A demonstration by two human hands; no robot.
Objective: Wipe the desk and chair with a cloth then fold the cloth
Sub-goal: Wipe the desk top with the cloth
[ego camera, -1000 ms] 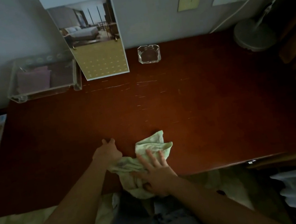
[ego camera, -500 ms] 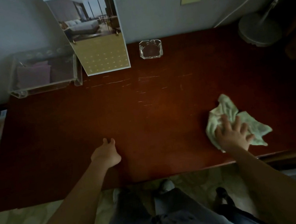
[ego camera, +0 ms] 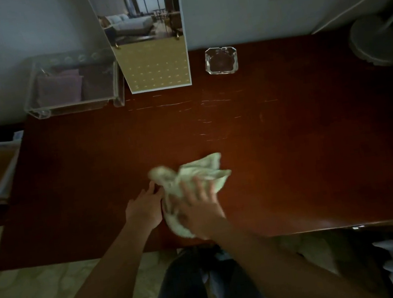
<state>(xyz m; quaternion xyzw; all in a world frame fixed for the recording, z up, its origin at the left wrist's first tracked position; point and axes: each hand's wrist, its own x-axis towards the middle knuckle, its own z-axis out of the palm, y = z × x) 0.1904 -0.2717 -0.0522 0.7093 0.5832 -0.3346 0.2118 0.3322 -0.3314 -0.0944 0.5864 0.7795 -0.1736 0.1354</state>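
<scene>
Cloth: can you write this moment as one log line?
step: wiping desk; right hand: presses cloth; left hand: rests on desk beside cloth; cloth: crumpled, not folded

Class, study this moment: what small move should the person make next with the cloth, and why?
Probably slide the right hand, spread flat on the crumpled cloth, away towards the ashtray: the cloth sits near the front edge of the desk, with broad bare wood behind it.
</scene>
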